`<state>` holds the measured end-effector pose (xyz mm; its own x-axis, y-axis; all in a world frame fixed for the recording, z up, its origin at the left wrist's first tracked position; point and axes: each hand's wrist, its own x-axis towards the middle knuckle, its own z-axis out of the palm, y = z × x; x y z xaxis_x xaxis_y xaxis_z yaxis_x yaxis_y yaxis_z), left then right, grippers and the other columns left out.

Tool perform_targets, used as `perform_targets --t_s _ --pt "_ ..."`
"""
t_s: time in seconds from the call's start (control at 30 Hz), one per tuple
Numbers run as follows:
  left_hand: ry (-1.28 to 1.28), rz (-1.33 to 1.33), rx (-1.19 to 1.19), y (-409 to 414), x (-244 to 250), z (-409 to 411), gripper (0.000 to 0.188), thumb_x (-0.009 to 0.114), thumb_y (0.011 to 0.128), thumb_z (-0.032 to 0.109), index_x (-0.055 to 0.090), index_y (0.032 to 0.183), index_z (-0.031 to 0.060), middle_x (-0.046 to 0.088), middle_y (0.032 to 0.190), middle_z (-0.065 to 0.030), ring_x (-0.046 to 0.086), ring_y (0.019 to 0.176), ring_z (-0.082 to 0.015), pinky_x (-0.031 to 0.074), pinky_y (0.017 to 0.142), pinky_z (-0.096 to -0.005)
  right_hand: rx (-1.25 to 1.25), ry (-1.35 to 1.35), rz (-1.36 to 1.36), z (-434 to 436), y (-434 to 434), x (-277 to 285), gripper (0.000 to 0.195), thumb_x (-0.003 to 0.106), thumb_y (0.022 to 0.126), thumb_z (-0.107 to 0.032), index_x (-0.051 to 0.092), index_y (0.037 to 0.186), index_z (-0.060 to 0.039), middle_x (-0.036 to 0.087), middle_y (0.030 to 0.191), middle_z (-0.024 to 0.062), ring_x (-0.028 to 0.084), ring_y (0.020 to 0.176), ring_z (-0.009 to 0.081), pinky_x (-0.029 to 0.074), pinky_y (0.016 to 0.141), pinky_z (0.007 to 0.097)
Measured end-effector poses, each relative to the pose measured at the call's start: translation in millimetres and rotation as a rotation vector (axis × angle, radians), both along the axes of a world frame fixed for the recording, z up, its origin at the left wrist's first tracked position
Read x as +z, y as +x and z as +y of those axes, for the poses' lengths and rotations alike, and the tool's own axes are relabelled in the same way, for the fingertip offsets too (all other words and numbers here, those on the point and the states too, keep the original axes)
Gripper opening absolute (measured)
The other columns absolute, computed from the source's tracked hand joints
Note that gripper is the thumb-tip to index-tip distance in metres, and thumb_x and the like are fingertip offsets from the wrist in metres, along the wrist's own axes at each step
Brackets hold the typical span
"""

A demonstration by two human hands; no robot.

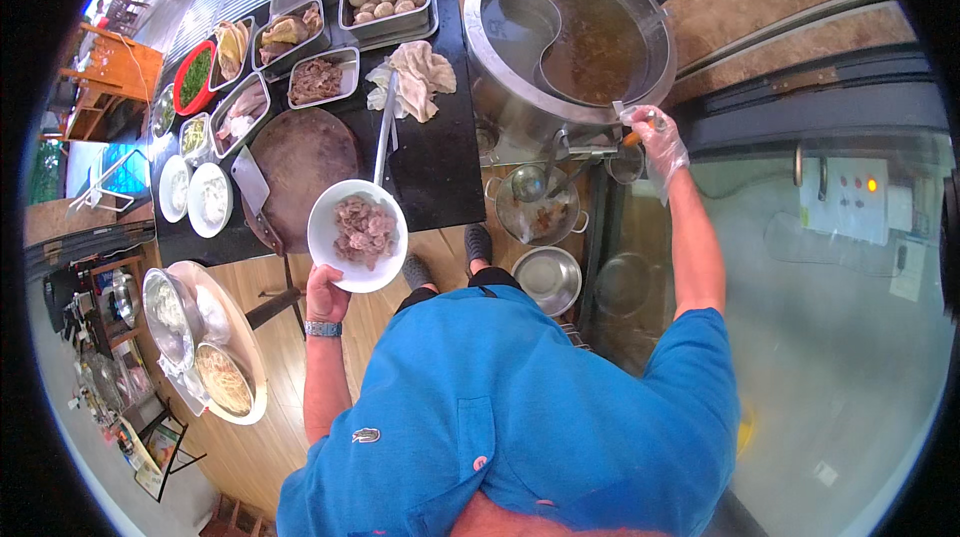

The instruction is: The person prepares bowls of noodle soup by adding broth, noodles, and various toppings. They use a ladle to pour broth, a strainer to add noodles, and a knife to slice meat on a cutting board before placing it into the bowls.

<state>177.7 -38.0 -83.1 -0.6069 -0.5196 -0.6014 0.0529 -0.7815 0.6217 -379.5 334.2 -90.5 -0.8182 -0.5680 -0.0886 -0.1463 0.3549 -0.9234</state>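
Note:
My left hand point(328, 295) grips the rim of a white bowl point(358, 278) with pieces of meat point(365, 229) in it. The bowl is over the near edge of the black table, beside a round wooden chopping board point(307, 139) where a cleaver point(251, 181) lies. My right hand point(657, 133), in a clear plastic glove, is closed around an orange-and-metal handle point(632, 138) at the near rim of a large divided steel pot point(517, 98) of broth. What the handle belongs to is unclear. A ladle point(529, 181) hangs below the pot's rim.
Steel trays of meat point(319, 82), meatballs point(385, 4) and other food stand behind the board, near a crumpled cloth point(422, 76). At left, a round table point(259, 379) carries bowls of noodles. A two-handled pan point(536, 218) and steel basin point(547, 280) sit low ahead. Glass borders the right side.

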Motion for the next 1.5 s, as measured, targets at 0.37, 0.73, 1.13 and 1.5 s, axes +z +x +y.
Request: perform_targets --t_s 0.37,0.73,1.13,1.5 --pt "-0.033 0.027 0.115 -10.8 13.4 19.3 0.049 0.052 0.071 -0.003 0.056 0.120 -0.0046 0.065 0.112 -0.0142 0.064 0.105 -0.0277 0.052 0.098 -0.0412 -0.018 0.166 0.023 21.3 -20.2 -34.0 0.016 0.066 0.087 -0.013 0.068 0.102 -0.0067 0.067 0.099 0.0010 0.060 0.094 0.0125 0.048 0.087 0.0308" --pt "-0.046 0.053 0.400 47.3 22.5 11.8 0.049 0.055 0.073 0.003 0.056 0.122 0.0000 0.065 0.104 -0.0088 0.068 0.087 -0.0233 0.059 0.082 -0.0382 0.068 0.820 -0.216 43.2 -15.6 -68.9 0.031 0.069 0.089 -0.032 0.073 0.098 -0.0028 0.069 0.078 0.0044 0.064 0.067 0.0171 0.052 0.063 0.0367" --pt "-0.146 0.008 0.848 192.4 0.8 -98.2 0.042 0.055 0.074 0.005 0.054 0.116 0.0057 0.062 0.100 -0.0053 0.065 0.087 -0.0222 0.059 0.077 -0.0444 0.902 0.523 0.518 -375.4 283.5 -3.0 0.035 0.061 0.091 -0.037 0.074 0.099 -0.0056 0.073 0.102 0.0157 0.068 0.098 0.0349 0.052 0.090 0.0439" --pt "-0.114 0.011 0.832 290.7 -25.6 -162.4 0.049 0.050 0.076 -0.001 0.053 0.124 0.0042 0.063 0.106 -0.0089 0.068 0.087 -0.0228 0.062 0.073 -0.0397 0.997 0.202 0.508 -644.1 531.7 11.4 0.027 0.058 0.093 -0.028 0.074 0.097 -0.0060 0.070 0.100 0.0220 0.067 0.097 0.0396 0.051 0.088 0.0475"
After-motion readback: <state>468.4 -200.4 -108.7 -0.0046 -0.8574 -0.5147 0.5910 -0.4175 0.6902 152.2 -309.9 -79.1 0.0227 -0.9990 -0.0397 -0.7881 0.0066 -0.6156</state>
